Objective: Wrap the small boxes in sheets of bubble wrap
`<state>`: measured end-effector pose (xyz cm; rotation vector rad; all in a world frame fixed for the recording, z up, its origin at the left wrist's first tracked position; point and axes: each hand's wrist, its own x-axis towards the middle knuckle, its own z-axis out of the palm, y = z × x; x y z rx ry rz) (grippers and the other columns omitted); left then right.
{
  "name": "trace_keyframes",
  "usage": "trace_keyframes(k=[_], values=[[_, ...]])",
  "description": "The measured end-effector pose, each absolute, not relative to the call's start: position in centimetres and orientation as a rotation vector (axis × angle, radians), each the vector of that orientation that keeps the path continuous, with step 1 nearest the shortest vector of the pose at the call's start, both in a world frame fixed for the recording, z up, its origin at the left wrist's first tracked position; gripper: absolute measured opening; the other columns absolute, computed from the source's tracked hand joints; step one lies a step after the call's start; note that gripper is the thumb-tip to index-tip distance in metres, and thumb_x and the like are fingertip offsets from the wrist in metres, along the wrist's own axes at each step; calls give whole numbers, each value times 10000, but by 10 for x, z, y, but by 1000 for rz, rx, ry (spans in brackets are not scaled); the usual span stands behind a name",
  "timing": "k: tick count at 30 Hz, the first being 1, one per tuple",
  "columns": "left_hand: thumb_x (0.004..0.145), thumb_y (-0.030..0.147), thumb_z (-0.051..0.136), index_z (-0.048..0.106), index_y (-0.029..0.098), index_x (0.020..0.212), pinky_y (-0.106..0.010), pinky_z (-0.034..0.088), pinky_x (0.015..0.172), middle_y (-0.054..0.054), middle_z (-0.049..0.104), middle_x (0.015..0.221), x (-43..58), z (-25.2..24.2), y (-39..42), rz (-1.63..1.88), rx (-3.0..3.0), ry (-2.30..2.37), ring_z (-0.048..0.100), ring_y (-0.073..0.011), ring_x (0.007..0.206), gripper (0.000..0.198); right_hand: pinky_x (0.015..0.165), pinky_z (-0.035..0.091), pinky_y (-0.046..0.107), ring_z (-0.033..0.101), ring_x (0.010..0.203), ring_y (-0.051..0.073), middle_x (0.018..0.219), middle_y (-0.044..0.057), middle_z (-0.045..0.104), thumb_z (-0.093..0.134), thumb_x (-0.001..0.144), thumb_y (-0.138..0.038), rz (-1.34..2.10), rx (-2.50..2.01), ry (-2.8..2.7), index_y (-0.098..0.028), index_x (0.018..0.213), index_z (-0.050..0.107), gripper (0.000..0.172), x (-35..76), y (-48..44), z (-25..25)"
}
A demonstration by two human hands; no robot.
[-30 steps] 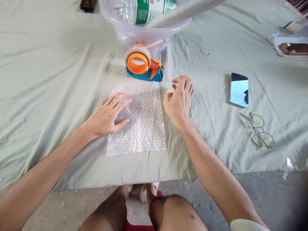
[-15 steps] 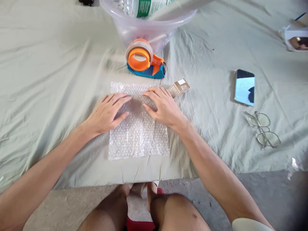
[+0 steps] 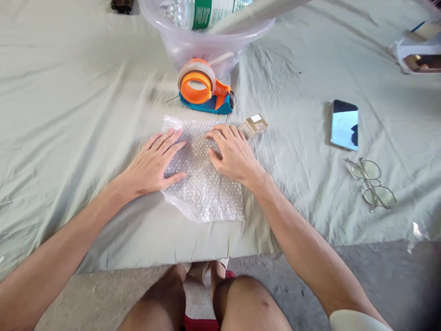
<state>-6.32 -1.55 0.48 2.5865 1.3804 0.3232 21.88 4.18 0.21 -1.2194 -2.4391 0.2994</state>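
A sheet of clear bubble wrap (image 3: 206,191) lies on the cloth-covered table in front of me, its lower left corner bent up and creased. Across its left edge rests my left hand (image 3: 153,161), fingers spread and thumb stretched out. My right hand (image 3: 234,154) lies on the upper right part of the wrap, fingers slightly curled and thumb apart. Just beyond the right fingers is a small brown box (image 3: 254,125), partly covered by them. An orange and blue tape dispenser (image 3: 206,89) with a roll of tape stands behind the wrap.
A translucent plastic tub (image 3: 206,39) holding a green-labelled bottle (image 3: 206,11) stands at the back. To the right lie a phone (image 3: 344,125) and folded eyeglasses (image 3: 374,184). A white container (image 3: 418,53) sits at the far right. The table's front edge runs above my knees.
My left hand has spread flatter, and the wrap's lower left corner has folded inward. The right hand stays in nearly the same place. The whole view has shifted slightly.
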Motion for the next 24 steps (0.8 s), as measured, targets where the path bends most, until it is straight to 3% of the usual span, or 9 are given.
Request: trace_keyframes(k=[4, 7, 9, 12, 14, 19, 21, 24], values=[[1096, 800, 531, 312, 203, 1814, -767, 106, 1458, -189, 366, 1890, -67, -1, -14, 319, 2585, 1369, 292, -458, 1786, 959, 1190, 554, 619, 704, 1316, 337, 1370, 116, 744, 485, 1145, -362, 243, -1149, -2202, -283, 1282, 681, 251, 226, 51, 20], [1029, 951, 475, 284, 223, 1831, -775, 85, 1454, -201, 325, 1904, -70, -5, -13, 317, 2594, 1341, 269, -475, 1790, 1100, 1105, 616, 574, 747, 1202, 309, 1211, 101, 766, 374, 1188, -445, 143, -1098, -1876, -294, 1136, 705, 368, 246, 43, 55], [1000, 1002, 429, 255, 211, 1842, -761, 83, 1458, -217, 301, 1910, -71, -7, -13, 331, 2606, 1322, 232, -475, 1801, 1168, 1024, 646, 525, 768, 1105, 284, 1193, 92, 784, 386, 1199, -509, 163, -1153, -1756, -313, 1151, 732, 401, 266, 21, 80], [1001, 1016, 369, 267, 208, 1842, -751, 90, 1460, -212, 281, 1918, -71, -6, -13, 357, 2622, 1305, 185, -474, 1813, 1171, 953, 644, 505, 782, 1010, 269, 1146, 76, 827, 558, 1174, -471, 334, -1216, -1827, -325, 1145, 799, 283, 301, -31, 102], [1009, 1012, 339, 304, 225, 1832, -746, 99, 1461, -198, 289, 1919, -69, -4, -13, 355, 2617, 1309, 188, -469, 1814, 1140, 879, 648, 527, 790, 1000, 289, 1125, 53, 839, 635, 1137, -375, 369, -1249, -1949, -364, 1244, 804, 200, 323, -73, 97], [1039, 975, 361, 336, 236, 1820, -705, 141, 1474, -183, 334, 1905, -69, 0, -13, 311, 2579, 1299, 261, -434, 1802, 1076, 989, 681, 575, 800, 1216, 347, 1305, 72, 825, 667, 1083, -230, 223, -1458, -1955, -466, 1508, 714, 489, 360, -171, 42], [1050, 951, 399, 339, 254, 1820, -705, 157, 1472, -167, 333, 1909, -70, 0, -12, 310, 2565, 1303, 267, -434, 1800, 1040, 981, 685, 591, 795, 1247, 365, 1372, 97, 806, 660, 1093, -247, 220, -1514, -1977, -443, 1601, 649, 544, 364, -202, 22], [1062, 917, 445, 347, 282, 1820, -716, 175, 1466, -146, 335, 1912, -70, 1, -12, 316, 2546, 1316, 279, -448, 1793, 994, 979, 679, 647, 775, 1316, 428, 1504, 157, 762, 741, 1081, -409, 194, -1592, -2108, -380, 1691, 555, 638, 357, -231, 0]])
